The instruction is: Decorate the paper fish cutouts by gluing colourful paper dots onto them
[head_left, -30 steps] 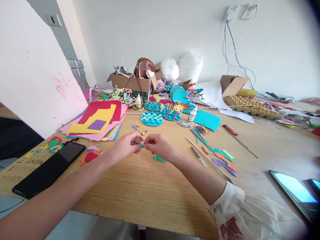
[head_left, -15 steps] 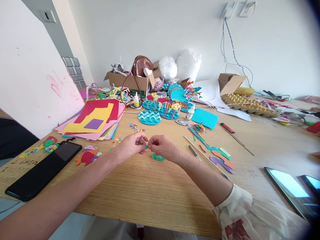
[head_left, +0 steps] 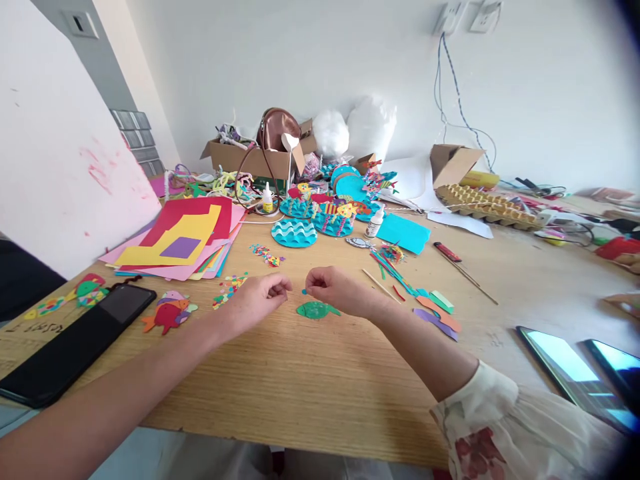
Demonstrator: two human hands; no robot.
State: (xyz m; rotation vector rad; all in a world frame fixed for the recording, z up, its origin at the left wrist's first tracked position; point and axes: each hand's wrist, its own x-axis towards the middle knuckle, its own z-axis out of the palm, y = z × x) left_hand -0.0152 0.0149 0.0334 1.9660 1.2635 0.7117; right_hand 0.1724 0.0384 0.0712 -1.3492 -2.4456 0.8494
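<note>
Both my hands hover just above the wooden table (head_left: 310, 387), a little apart. My left hand (head_left: 260, 298) is curled, thumb and fingertips pinched together; whatever is in the pinch is too small to make out. My right hand (head_left: 340, 291) is also pinched, and a tiny blue paper bit (head_left: 305, 291) shows at its fingertips. A green paper fish (head_left: 316, 310) lies flat on the table just below and between the two hands. Coloured confetti-like scraps (head_left: 227, 288) lie left of my left hand.
A black phone (head_left: 75, 347) and a red paper fish (head_left: 167, 312) lie at the left, with stacked coloured sheets (head_left: 180, 243) behind. Paper strips (head_left: 430, 310), skewers, a red cutter (head_left: 447, 252), glue bottles, blue wave discs (head_left: 294, 233) and boxes crowd the back. Two lit screens (head_left: 565, 363) sit at the right.
My hands, which pinched the blue bit together, have drawn apart. The view has shifted, and the green fish now lies uncovered between them.
</note>
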